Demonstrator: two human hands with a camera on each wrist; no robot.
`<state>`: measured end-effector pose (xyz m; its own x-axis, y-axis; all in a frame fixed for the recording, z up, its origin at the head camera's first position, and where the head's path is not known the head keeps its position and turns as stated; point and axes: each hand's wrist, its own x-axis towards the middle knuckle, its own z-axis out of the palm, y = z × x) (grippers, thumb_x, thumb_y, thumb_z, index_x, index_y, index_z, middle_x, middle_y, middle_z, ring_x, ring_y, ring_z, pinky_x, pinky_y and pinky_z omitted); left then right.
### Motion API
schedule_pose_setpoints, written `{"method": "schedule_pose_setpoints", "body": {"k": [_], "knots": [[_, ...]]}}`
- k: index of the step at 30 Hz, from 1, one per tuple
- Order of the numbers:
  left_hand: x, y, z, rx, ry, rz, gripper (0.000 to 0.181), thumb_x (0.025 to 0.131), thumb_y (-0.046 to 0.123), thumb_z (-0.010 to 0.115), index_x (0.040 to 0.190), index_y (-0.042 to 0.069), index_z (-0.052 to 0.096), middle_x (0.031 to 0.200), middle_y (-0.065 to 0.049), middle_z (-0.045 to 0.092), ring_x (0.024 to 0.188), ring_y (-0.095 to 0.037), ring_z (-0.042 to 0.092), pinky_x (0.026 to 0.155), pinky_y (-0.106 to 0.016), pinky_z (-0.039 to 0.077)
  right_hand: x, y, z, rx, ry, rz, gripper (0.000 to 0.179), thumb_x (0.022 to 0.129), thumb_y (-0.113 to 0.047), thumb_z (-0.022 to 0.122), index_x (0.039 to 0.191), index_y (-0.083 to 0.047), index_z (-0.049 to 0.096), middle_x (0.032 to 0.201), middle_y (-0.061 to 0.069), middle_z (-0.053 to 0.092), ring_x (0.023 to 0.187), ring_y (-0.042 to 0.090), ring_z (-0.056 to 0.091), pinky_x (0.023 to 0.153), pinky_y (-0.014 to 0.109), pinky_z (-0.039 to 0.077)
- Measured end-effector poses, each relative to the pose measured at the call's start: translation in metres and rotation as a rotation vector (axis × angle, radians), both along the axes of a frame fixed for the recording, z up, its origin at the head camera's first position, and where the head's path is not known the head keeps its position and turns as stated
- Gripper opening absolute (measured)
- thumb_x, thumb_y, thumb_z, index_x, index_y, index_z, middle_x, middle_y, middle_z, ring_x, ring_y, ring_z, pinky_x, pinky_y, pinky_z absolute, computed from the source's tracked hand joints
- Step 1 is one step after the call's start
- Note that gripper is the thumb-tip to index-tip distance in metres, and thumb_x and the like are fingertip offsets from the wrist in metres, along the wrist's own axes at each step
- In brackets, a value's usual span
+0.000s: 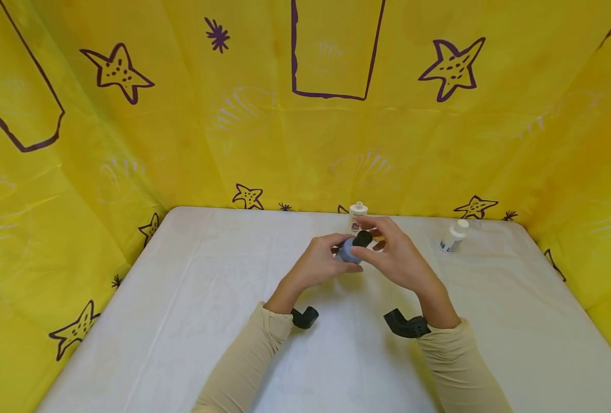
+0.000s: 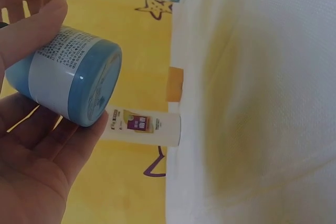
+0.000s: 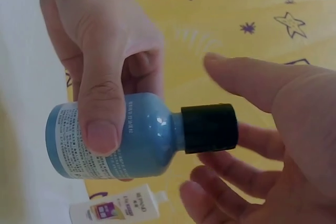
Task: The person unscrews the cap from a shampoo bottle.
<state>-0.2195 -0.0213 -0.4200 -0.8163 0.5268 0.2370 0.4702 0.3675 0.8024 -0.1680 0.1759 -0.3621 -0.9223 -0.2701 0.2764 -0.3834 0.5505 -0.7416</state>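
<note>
My left hand (image 1: 315, 261) grips a blue bottle (image 3: 149, 135) by its body, thumb over the printed white label. The bottle is held tilted above the table, its base showing in the left wrist view. A black cap (image 3: 210, 128) closes its neck. Around that cap my right hand (image 1: 400, 258) is spread, its thumb standing apart from the cap and its loosely bent fingers behind it in the right wrist view. Just beyond both hands stands a white bottle (image 2: 142, 128) with a purple label patch.
A second white bottle (image 1: 454, 236) stands at the back right of the white-covered table (image 1: 181, 321). Yellow cloth (image 1: 181, 132) with starfish drawings rises behind and at both sides. Black wrist mounts (image 1: 407, 324) jut inward from both sleeves.
</note>
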Motion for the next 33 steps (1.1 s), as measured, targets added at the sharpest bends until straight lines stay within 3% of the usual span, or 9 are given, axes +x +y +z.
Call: {"method": "schedule_pose_setpoints", "body": {"k": [6,11,16,20,25,29,33], "knots": [[0.0008,0.0004,-0.0011,0.013,0.021,-0.024,0.053,0.078,0.030,0.090,0.126,0.020,0.069,0.120,0.004,0.073,0.099,-0.012,0.066,0.088,-0.031,0.058,-0.0001,-0.0042,-0.0017,0.049,-0.005,-0.138,0.040,0.092,-0.030,0.078,0.119,-0.007,0.063,0.117,0.011,0.060,0.101,0.028,0.060,0.086,0.038,0.048],[0.0010,0.0002,-0.0009,0.014,0.028,-0.027,0.054,0.078,0.029,0.090,0.127,0.020,0.069,0.122,0.004,0.073,0.101,-0.013,0.066,0.090,-0.030,0.058,0.0005,-0.0063,-0.0023,0.064,0.015,-0.158,0.032,0.091,-0.028,0.079,0.110,-0.006,0.064,0.109,0.011,0.062,0.098,0.030,0.061,0.081,0.036,0.049],[0.0002,-0.0003,-0.0002,0.005,0.014,-0.018,0.056,0.078,0.029,0.090,0.129,0.019,0.068,0.125,0.002,0.072,0.104,-0.014,0.066,0.091,-0.035,0.058,0.0011,-0.0063,-0.0008,0.070,0.053,-0.119,0.031,0.092,-0.021,0.077,0.119,-0.007,0.068,0.111,0.010,0.063,0.099,0.026,0.062,0.080,0.035,0.051],[0.0001,-0.0013,0.0010,-0.012,-0.002,0.000,0.058,0.078,0.033,0.090,0.131,0.019,0.068,0.127,0.002,0.071,0.107,-0.015,0.066,0.092,-0.031,0.057,0.0021,-0.0049,0.0015,0.060,0.083,-0.044,0.036,0.095,-0.011,0.072,0.130,-0.008,0.067,0.119,0.009,0.065,0.101,0.022,0.063,0.082,0.032,0.055],[0.0007,-0.0026,0.0025,-0.016,-0.014,0.009,0.059,0.079,0.033,0.089,0.131,0.018,0.068,0.128,0.001,0.071,0.109,-0.015,0.066,0.093,-0.030,0.056,0.0027,-0.0026,0.0026,0.045,0.101,0.029,0.040,0.095,-0.005,0.069,0.135,-0.005,0.063,0.127,0.011,0.064,0.107,0.025,0.065,0.088,0.040,0.059],[0.0010,-0.0021,0.0029,-0.019,-0.013,0.011,0.057,0.079,0.033,0.090,0.130,0.019,0.068,0.126,0.002,0.072,0.106,-0.014,0.066,0.092,-0.029,0.056,0.0021,-0.0015,0.0022,0.037,0.065,0.017,0.046,0.096,-0.014,0.072,0.140,-0.008,0.059,0.136,0.011,0.060,0.111,0.026,0.062,0.092,0.050,0.056],[0.0012,-0.0003,0.0031,-0.018,0.000,0.007,0.055,0.078,0.032,0.090,0.128,0.021,0.069,0.125,0.004,0.072,0.103,-0.012,0.066,0.090,-0.029,0.057,0.0008,-0.0014,0.0015,0.035,0.011,-0.062,0.053,0.094,-0.026,0.075,0.141,-0.010,0.057,0.134,0.012,0.057,0.112,0.026,0.058,0.091,0.047,0.053]]}}
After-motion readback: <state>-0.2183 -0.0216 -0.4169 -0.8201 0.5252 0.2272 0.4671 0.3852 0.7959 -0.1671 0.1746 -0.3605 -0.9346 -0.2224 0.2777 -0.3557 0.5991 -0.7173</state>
